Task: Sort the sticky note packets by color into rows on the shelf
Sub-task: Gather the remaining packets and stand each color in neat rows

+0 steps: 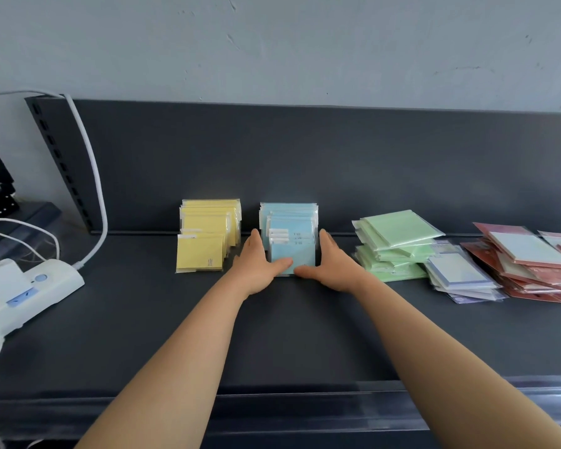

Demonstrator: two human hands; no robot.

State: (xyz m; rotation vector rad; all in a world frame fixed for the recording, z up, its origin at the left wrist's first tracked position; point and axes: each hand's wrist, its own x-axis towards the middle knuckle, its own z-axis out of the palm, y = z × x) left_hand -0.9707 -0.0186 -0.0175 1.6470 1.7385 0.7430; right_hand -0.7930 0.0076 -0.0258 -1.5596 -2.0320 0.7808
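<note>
A row of blue sticky note packets [290, 234] stands upright in the middle of the dark shelf [272, 335]. My left hand [256, 264] presses its left side and my right hand [332, 264] its right side, with both thumbs against the front packet. To the left, apart from my hands, stands a row of yellow packets [208, 238]. Right of the blue row lie loose heaps: green packets [399, 244], white packets with blue borders [457, 277] and red packets [528, 264].
A white power strip [26, 293] with plugs and white cables [91, 176] lies at the shelf's left end. The shelf's dark back panel [305, 157] rises behind the packets. The shelf's front edge [305, 406] runs along the bottom.
</note>
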